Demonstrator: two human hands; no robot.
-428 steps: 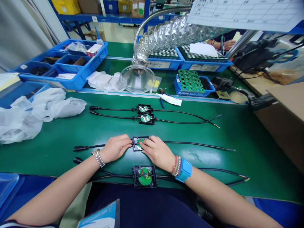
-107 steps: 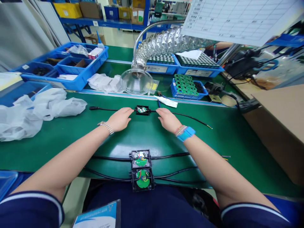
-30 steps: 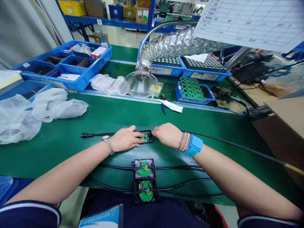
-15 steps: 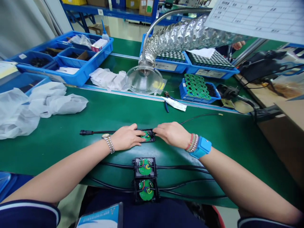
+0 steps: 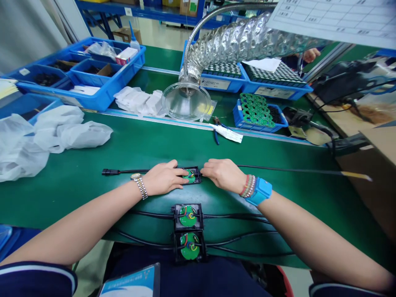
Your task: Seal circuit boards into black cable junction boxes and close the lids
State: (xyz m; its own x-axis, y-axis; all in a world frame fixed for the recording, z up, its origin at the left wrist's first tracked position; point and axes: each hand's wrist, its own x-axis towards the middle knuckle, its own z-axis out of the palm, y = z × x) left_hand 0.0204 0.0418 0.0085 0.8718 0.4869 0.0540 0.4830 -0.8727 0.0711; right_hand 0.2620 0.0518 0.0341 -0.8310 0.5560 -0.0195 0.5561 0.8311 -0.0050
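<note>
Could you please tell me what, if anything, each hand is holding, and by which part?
The right hand grips the black cable beside the right end of the housing. The left hand lies over its left part; whether it grips is hidden.

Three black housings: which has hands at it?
The farthest housing: left hand rests on it, right hand at its right edge. The two nearer housings sit together, untouched.

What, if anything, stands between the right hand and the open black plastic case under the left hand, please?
Nothing visible does. The right hand is at the right end of the open black plastic case, pinching the slim black cable there. The left hand covers only the left part, leaving that end exposed.
</note>
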